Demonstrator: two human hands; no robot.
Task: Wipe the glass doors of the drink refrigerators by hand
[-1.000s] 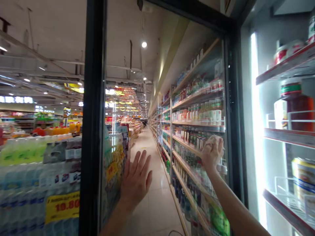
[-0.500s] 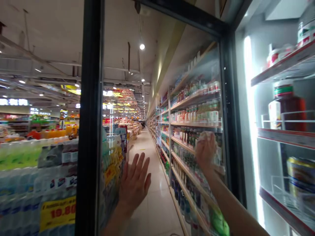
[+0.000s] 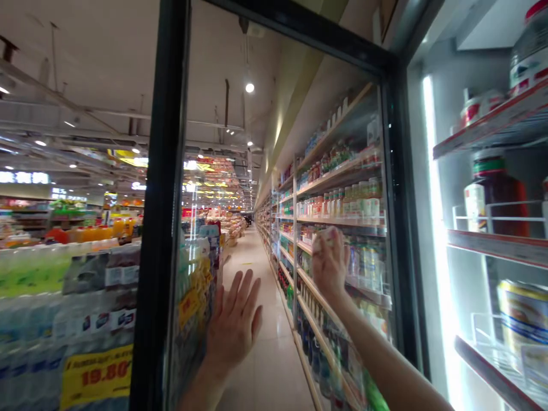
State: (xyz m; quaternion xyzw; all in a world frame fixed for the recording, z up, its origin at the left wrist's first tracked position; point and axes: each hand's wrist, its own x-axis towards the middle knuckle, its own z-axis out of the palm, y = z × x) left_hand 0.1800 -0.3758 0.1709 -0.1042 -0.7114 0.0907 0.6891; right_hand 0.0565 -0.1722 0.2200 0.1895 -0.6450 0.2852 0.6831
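An open glass cooler door with a black frame (image 3: pixel 165 188) stands in front of me. My left hand (image 3: pixel 234 326) lies flat on the glass with fingers spread, near the lower middle of the pane. My right hand (image 3: pixel 329 264) is closed round a pale crumpled cloth (image 3: pixel 322 236) and presses it against the glass at mid height, right of the left hand.
The lit cooler interior on the right has shelves (image 3: pixel 492 124) with bottles (image 3: pixel 492 191) and cans (image 3: pixel 520 311). Through the glass a long aisle (image 3: pixel 257 297) runs away between drink shelves (image 3: pixel 338 217). Stacked bottle packs with a yellow price tag (image 3: pixel 96 375) stand at left.
My right hand with the cloth has slid leftward across the glass, away from the door's right frame. My left hand has stayed almost in place on the pane.
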